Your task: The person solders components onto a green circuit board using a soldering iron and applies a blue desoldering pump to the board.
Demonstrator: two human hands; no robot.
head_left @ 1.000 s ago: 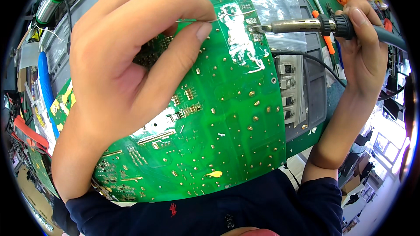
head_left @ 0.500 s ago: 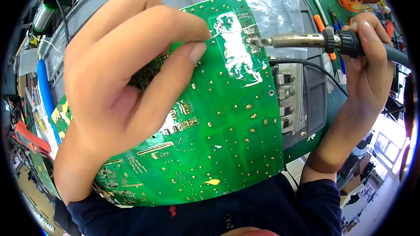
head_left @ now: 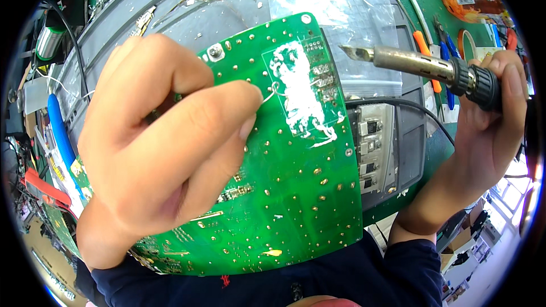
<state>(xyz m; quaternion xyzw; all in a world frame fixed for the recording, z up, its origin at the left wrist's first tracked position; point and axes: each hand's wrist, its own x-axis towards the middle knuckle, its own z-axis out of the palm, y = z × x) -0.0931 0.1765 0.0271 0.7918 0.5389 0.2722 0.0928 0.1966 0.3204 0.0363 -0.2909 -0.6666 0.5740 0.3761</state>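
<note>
Dark cloth shirt [head_left: 256,289] nearest. Just beyond it lay a glossy, round-cornered green circuit board [head_left: 301,199], studded with metallic joints. Left hand [head_left: 165,142] was over the board, thumb and forefinger pinching a thin silvery wire [head_left: 268,97], its end curled by a rough white patch [head_left: 296,88]. Right hand [head_left: 493,96] gripped a soldering iron [head_left: 412,62] behind its ribbed black collar; bevelled tip off the board's edge. Farther: moulded grey tray [head_left: 227,20], crinkled clear plastic bag [head_left: 335,28].

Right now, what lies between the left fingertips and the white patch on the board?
In the head view, a thin, looped wire, with green board behind it.
</note>
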